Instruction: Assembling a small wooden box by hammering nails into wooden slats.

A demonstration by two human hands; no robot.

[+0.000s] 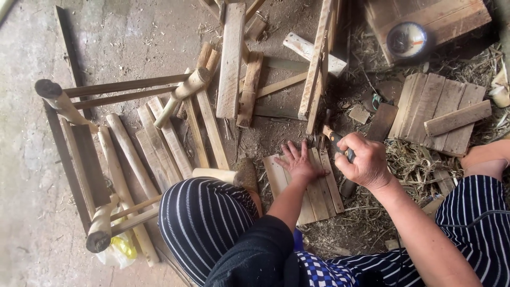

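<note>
Right grip (366,159) clamped on tool handle (336,140); left hand (300,162) flat on slats (319,191).

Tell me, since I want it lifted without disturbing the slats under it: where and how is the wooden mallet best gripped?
Judging by its pose, grip the wooden mallet by its slim handle, low near the free end, coming from above. The handle slopes down-left from the thick head and lies on top of the slats, so fingers can probably close around it there.
</note>
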